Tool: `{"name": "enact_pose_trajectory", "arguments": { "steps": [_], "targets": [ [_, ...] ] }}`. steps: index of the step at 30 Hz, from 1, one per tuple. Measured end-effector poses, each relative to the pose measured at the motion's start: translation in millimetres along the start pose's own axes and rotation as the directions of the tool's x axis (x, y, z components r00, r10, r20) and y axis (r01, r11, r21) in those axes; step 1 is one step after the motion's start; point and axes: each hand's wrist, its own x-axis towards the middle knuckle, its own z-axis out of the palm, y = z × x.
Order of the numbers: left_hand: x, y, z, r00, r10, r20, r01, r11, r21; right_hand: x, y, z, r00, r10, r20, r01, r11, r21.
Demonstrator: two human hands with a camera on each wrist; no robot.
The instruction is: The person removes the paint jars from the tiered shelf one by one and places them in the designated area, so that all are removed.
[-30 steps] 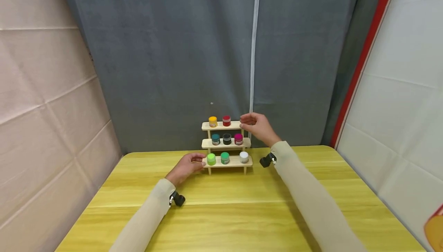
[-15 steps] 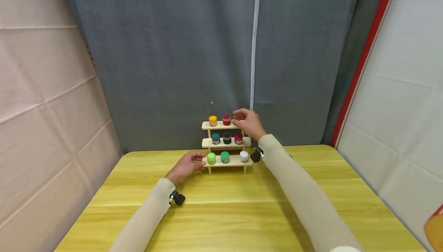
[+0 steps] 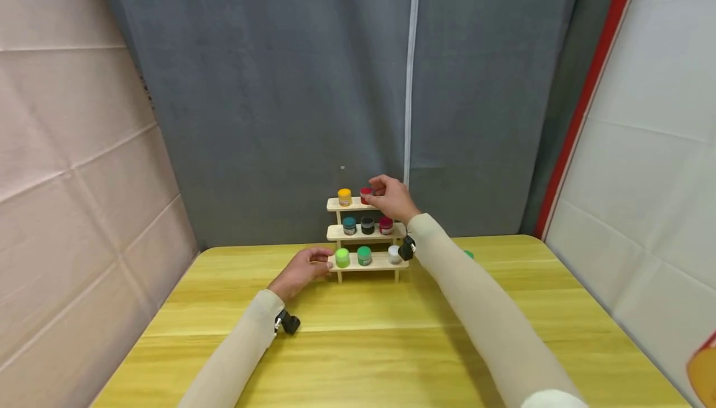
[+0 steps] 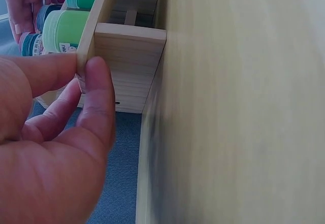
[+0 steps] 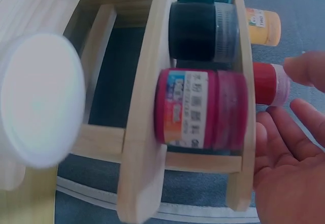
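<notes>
A three-tier wooden display rack (image 3: 366, 232) carries small paint jars and stands at the back of the table. My left hand (image 3: 300, 271) pinches the left end of its lowest shelf board (image 4: 87, 46), beside a light green paint jar (image 4: 66, 31). At the top tier, my right hand (image 3: 394, 201) has its fingertips on either side of the pale lid of a red paint jar (image 5: 265, 83). That jar stands on its shelf, partly hidden by the hand in the head view. A magenta paint jar (image 5: 190, 109) sits one tier lower, near the right palm.
A yellow paint jar (image 3: 344, 197) is left of the red one. Teal, black, green and white jars fill the lower tiers. A green lid or jar (image 3: 468, 254) shows on the table behind the right forearm. A grey curtain (image 3: 268, 115) hangs behind the rack.
My right hand has moved left along the top tier to the red paint jar. The green thing behind the right forearm has come into view. My left hand stays put.
</notes>
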Motion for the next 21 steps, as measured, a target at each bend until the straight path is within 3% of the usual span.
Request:
{"name": "enact_pose_trajectory", "arguments": {
  "steps": [6,13,21],
  "targets": [
    [0.1,-0.5,1.6,1.0,-0.002,0.014,0.002,1.0,-0.002,1.8,-1.0,4.7,0.999,0.028,0.037,-0.027,0.999,-0.036],
    [-0.3,2.0,3.6,1.0,0.003,0.006,-0.003,1.0,-0.006,4.9,-1.9,6.9,1.0,0.023,0.017,-0.021,0.994,-0.107],
    [-1.1,3.8,2.8,1.0,-0.012,-0.008,0.012,1.0,-0.012,-1.2,-0.8,5.6,1.0,0.029,-0.007,-0.029,0.999,-0.019]
  ]
}}
